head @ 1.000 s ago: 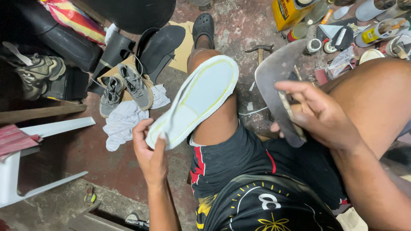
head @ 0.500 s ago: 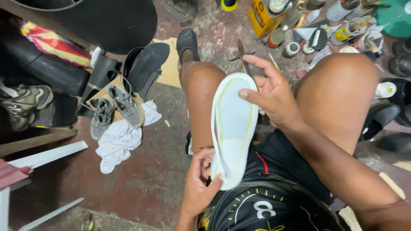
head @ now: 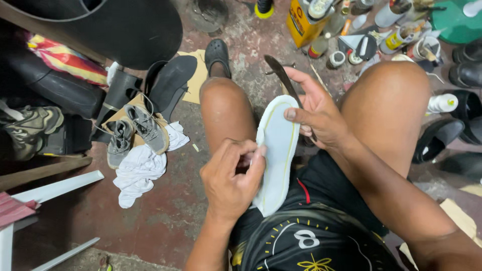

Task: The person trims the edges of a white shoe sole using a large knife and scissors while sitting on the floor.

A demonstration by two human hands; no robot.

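A white shoe sole [head: 277, 155] with a yellowish traced outline stands lengthwise between my bare knees. My left hand [head: 231, 178] grips its left edge near the lower half, thumb on the face. My right hand [head: 316, 110] presses its thumb on the sole's upper right edge while holding a dark-bladed knife [head: 282, 76], the blade pointing away over the floor. I sit in black shorts and a dark printed shirt [head: 311, 241].
A pair of grey sneakers [head: 136, 133] lies on cardboard and a white cloth [head: 143, 168] at left, beside black soles [head: 173, 83]. Glue cans, jars and a yellow tin [head: 304, 20] crowd the floor ahead. Black shoes [head: 444, 135] sit at right; a black sandal [head: 217, 52] is on my foot.
The sole went from lying over my left thigh to standing between my knees. My right hand came off the grey sheet and onto the sole, holding the knife; my left hand moved up its edge.
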